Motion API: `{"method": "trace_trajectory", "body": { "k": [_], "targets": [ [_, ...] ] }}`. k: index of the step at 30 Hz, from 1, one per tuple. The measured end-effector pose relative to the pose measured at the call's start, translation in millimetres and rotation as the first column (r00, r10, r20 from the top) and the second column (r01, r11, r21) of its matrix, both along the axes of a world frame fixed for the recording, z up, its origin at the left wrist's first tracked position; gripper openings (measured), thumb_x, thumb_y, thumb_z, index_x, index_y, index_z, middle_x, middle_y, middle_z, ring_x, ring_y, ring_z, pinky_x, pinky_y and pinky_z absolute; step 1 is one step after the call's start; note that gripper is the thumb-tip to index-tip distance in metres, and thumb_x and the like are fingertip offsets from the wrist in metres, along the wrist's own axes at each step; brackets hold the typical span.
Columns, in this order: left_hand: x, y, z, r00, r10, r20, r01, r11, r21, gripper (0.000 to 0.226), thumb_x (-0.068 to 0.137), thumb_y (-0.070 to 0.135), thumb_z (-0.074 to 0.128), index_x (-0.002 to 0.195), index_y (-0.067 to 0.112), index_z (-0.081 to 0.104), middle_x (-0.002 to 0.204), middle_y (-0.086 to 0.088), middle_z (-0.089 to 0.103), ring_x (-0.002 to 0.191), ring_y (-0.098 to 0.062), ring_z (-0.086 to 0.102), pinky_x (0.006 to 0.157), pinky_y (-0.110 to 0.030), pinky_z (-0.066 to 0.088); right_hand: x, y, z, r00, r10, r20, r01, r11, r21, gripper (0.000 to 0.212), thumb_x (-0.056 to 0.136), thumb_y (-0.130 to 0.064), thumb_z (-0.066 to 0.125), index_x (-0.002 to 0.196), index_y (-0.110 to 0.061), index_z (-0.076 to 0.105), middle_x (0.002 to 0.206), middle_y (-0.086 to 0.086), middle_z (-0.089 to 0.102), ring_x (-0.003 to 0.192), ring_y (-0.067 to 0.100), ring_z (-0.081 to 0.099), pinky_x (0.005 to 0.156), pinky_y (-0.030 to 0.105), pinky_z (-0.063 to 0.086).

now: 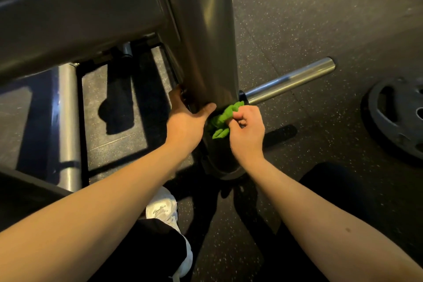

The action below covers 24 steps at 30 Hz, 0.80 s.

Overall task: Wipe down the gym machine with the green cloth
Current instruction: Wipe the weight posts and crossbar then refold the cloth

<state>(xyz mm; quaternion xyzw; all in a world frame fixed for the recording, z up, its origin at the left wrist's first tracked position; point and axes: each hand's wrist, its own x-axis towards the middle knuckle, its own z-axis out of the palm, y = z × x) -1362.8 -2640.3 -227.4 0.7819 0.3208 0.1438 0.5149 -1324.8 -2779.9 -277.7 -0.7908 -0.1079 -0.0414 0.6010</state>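
Nearest us, our left forearm (96, 204) runs up to the left hand (185, 121), which clasps the foot of the gym machine's upright post (206, 41), with the thumb on the near face and the fingers curled round the far edge. Just right of it, the green cloth (223, 119) sits bunched against the base of the post, pinched between the thumb and curled fingers of our right hand (247, 130). Further right, a chrome peg (290, 80) juts from the post, and a weight plate (398, 117) lies on the floor, well apart.

We judge the wad to be the weak point. Crumpled like this, it meets little metal and could leave patches unwiped, and so light a pinch may let it drop. Our left fingers lie at the post's back edge, close to other frame parts, and anything shifting there could nip them. A wide stroke might knock our right knuckles on the peg.
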Motion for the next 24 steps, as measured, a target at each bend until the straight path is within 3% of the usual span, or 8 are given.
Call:
{"method": "trace_trajectory", "body": {
  "k": [3, 7, 9, 13, 15, 18, 21, 24],
  "targets": [
    [0, -2, -1, 1.0, 0.012, -0.012, -0.012, 1.0, 0.0, 0.079, 0.075, 0.049, 0.083, 0.136, 0.045, 0.033, 0.134, 0.013, 0.062, 0.12, -0.014, 0.062, 0.105, -0.046, 0.052, -13, -7, -35, 0.994, 0.019, -0.109, -0.027, 0.997, -0.071, 0.028, 0.081, 0.011, 0.063, 0.077, -0.016, 0.055, 0.097, -0.003, 0.052, 0.089, 0.0, 0.054, 0.08, 0.011, 0.042],
    [-1, -5, 1, 0.999, 0.014, -0.035, -0.014, 1.0, -0.013, 0.078, 0.072, 0.056, 0.081, 0.133, 0.048, 0.033, 0.135, 0.011, 0.061, 0.121, -0.017, 0.062, 0.104, -0.047, 0.052, -26, -15, -67, 0.924, -0.054, -0.378, -0.019, 0.982, -0.188, 0.026, 0.085, -0.001, 0.07, 0.078, -0.023, 0.058, 0.095, -0.005, 0.057, 0.086, 0.001, 0.056, 0.086, 0.037, 0.052],
    [-2, -6, 2, 0.999, 0.022, -0.048, -0.021, 1.0, 0.013, 0.08, 0.074, 0.055, 0.081, 0.138, 0.043, 0.034, 0.137, 0.009, 0.06, 0.122, -0.018, 0.061, 0.105, -0.046, 0.051, -21, -12, -56, 0.937, -0.046, -0.347, -0.009, 0.988, -0.153, 0.024, 0.085, -0.003, 0.072, 0.078, -0.022, 0.059, 0.094, -0.002, 0.058, 0.086, 0.003, 0.056, 0.087, 0.036, 0.052],
    [-3, -10, 2, 0.997, 0.025, -0.069, -0.018, 0.995, 0.101, 0.082, 0.08, 0.047, 0.082, 0.145, 0.031, 0.035, 0.139, 0.006, 0.059, 0.124, -0.02, 0.059, 0.105, -0.042, 0.049, -6, -1, -20, 0.998, -0.018, -0.066, 0.017, 1.0, -0.024, 0.025, 0.081, 0.002, 0.069, 0.078, -0.02, 0.057, 0.093, -0.001, 0.055, 0.086, 0.011, 0.057, 0.08, 0.024, 0.048],
    [-3, -11, 2, 0.998, 0.03, -0.061, -0.023, 0.993, 0.114, 0.083, 0.08, 0.046, 0.083, 0.145, 0.028, 0.036, 0.14, 0.006, 0.059, 0.125, -0.021, 0.059, 0.105, -0.041, 0.049, -6, 0, -25, 1.0, -0.01, -0.003, 0.01, 1.0, 0.009, 0.029, 0.08, 0.006, 0.067, 0.08, -0.021, 0.055, 0.095, -0.002, 0.054, 0.086, 0.013, 0.057, 0.079, 0.025, 0.048],
    [-3, -10, 2, 0.997, 0.02, -0.068, -0.013, 0.995, 0.104, 0.084, 0.079, 0.046, 0.083, 0.146, 0.03, 0.034, 0.141, 0.006, 0.057, 0.126, -0.02, 0.058, 0.106, -0.039, 0.048, -14, -11, -57, 0.984, -0.034, -0.172, 0.031, 0.999, -0.016, 0.04, 0.082, 0.006, 0.064, 0.08, -0.032, 0.05, 0.096, -0.002, 0.054, 0.086, 0.015, 0.057, 0.081, 0.031, 0.05],
    [-6, -12, -1, 0.995, 0.006, -0.096, -0.007, 1.0, -0.017, 0.089, 0.074, 0.048, 0.086, 0.144, 0.036, 0.033, 0.144, 0.008, 0.054, 0.129, -0.017, 0.056, 0.109, -0.041, 0.047, -20, -21, -78, 0.9, -0.078, -0.429, 0.014, 0.989, -0.149, 0.025, 0.09, -0.003, 0.063, 0.096, -0.027, 0.06, 0.105, -0.004, 0.058, 0.094, 0.011, 0.059, 0.094, 0.04, 0.054],
    [-6, -16, -12, 0.989, 0.01, -0.15, -0.03, 0.991, -0.134, 0.109, 0.05, 0.066, 0.083, 0.145, 0.038, 0.035, 0.142, 0.007, 0.057, 0.129, -0.02, 0.058, 0.109, -0.047, 0.049, -19, -18, -69, 0.911, -0.067, -0.408, 0.062, 0.998, -0.025, 0.02, 0.094, -0.004, 0.063, 0.109, -0.016, 0.063, 0.121, -0.005, 0.058, 0.11, 0.008, 0.059, 0.104, 0.034, 0.049]
  ]
}}
